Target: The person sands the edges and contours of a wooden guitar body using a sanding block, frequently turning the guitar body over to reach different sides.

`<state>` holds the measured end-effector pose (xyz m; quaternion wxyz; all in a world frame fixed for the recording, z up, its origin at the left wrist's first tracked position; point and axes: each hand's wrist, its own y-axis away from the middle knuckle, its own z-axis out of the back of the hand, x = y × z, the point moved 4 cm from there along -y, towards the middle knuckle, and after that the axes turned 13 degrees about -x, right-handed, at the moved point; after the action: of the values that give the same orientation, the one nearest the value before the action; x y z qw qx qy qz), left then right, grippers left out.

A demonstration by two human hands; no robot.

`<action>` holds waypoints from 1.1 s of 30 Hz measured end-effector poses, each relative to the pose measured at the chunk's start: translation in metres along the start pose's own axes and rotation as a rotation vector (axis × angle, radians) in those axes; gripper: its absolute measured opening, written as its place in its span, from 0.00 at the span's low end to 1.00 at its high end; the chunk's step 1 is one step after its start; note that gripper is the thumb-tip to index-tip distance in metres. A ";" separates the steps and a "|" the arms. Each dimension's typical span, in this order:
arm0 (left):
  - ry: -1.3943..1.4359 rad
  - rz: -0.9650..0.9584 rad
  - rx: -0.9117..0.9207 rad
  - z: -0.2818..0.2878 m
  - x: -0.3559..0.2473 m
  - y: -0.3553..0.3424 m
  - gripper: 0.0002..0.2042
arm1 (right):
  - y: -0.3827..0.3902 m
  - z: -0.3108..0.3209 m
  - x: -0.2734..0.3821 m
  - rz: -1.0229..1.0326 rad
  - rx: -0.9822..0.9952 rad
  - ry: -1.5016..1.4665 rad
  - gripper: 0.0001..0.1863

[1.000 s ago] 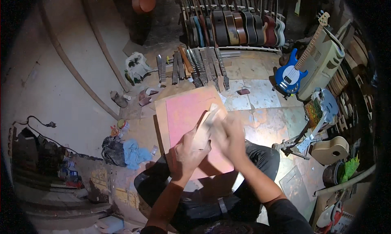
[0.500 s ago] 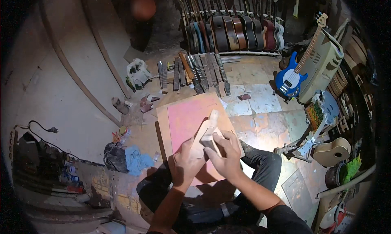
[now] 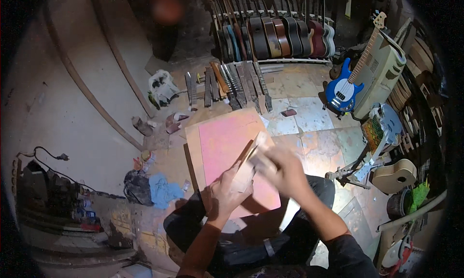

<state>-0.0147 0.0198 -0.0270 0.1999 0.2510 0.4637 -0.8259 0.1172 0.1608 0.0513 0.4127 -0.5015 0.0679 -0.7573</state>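
Note:
My left hand [image 3: 226, 193] grips a pale, shaped piece of wood [image 3: 243, 178] by its lower end, thumb on one side and fingers on the other. The wood is tilted, its upper end pointing away to the right. In my right hand [image 3: 286, 168], blurred by motion, is a small sanding block [image 3: 261, 162], pressed against or very close to the wood's upper part. Much of the block is hidden by the fingers. Beneath both hands a tan board with a pink face [image 3: 217, 142] lies before my crossed legs.
Several guitar necks [image 3: 234, 87] lie on the floor ahead, before a rack of guitars [image 3: 261, 38]. A blue bass [image 3: 342, 92] stands at right, above an unfinished guitar body [image 3: 394, 176]. A blue cloth [image 3: 165, 190] and dark bag [image 3: 137, 187] lie at left.
My right hand and the block have moved right and slightly up along the wood, and now blur. The left hand has shifted slightly right, still holding the wood.

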 end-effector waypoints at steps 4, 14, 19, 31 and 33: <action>0.120 0.036 0.006 -0.020 -0.007 0.010 0.32 | -0.010 0.007 -0.038 -0.204 0.060 -0.079 0.22; 0.019 0.165 0.049 -0.053 -0.019 -0.019 0.18 | -0.002 0.010 0.003 0.020 -0.059 0.163 0.21; -0.097 -0.056 0.167 -0.066 -0.025 -0.016 0.16 | 0.011 0.015 -0.009 0.236 -0.102 0.295 0.20; 0.214 0.296 0.042 -0.066 -0.016 -0.016 0.26 | 0.025 0.013 -0.005 0.249 -0.092 0.338 0.17; 0.202 0.304 0.043 -0.060 -0.015 -0.019 0.25 | 0.019 0.012 0.002 0.174 -0.077 0.271 0.17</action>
<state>0.0001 0.0827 -0.0318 0.2695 0.4042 0.4203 -0.7664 0.1374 0.1506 0.0490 0.4442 -0.4024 0.1952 -0.7763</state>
